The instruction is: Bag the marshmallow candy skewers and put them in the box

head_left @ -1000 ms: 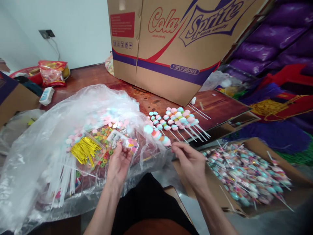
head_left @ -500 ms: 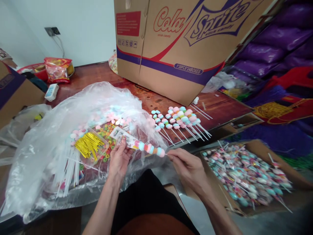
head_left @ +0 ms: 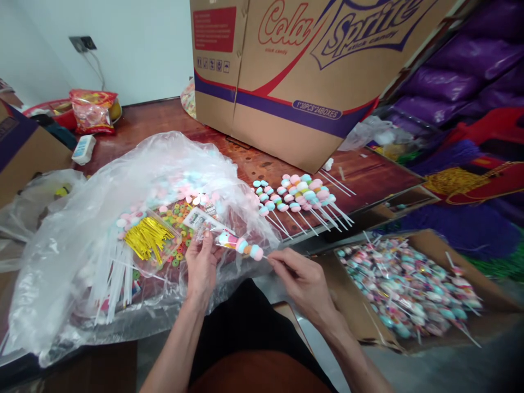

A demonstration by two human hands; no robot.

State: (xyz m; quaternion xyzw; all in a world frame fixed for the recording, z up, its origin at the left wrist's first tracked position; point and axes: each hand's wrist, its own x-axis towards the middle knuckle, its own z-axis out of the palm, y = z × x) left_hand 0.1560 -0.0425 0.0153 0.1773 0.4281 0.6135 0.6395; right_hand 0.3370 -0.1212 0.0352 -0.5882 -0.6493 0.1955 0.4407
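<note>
My left hand (head_left: 203, 262) pinches a clear printed candy wrapper bag (head_left: 223, 237) beside its mouth. The far end of a candy skewer (head_left: 250, 250), strung with pink, blue and orange pieces, sits inside that bag, while its near pieces are outside. Thumb and fingers of my right hand (head_left: 301, 278) grip the skewer's white stick. Under the left hand are a stack of printed wrappers (head_left: 196, 219), small ring candies (head_left: 177, 220), gold twist ties (head_left: 148, 239) and white sticks (head_left: 112, 281), all on a big clear plastic bag (head_left: 61, 273).
Finished-looking bare skewers (head_left: 305, 191) lie in a row at the table (head_left: 262, 164) edge. A tall cardboard carton (head_left: 278, 120) stands behind them. On the lower right an open box (head_left: 360, 322) holds many wrapped skewers (head_left: 413, 289).
The skewer has slid left and deeper into the wrapper bag, and my right hand has moved left with it. My left hand stays nearly in place. The view has shifted slightly.
</note>
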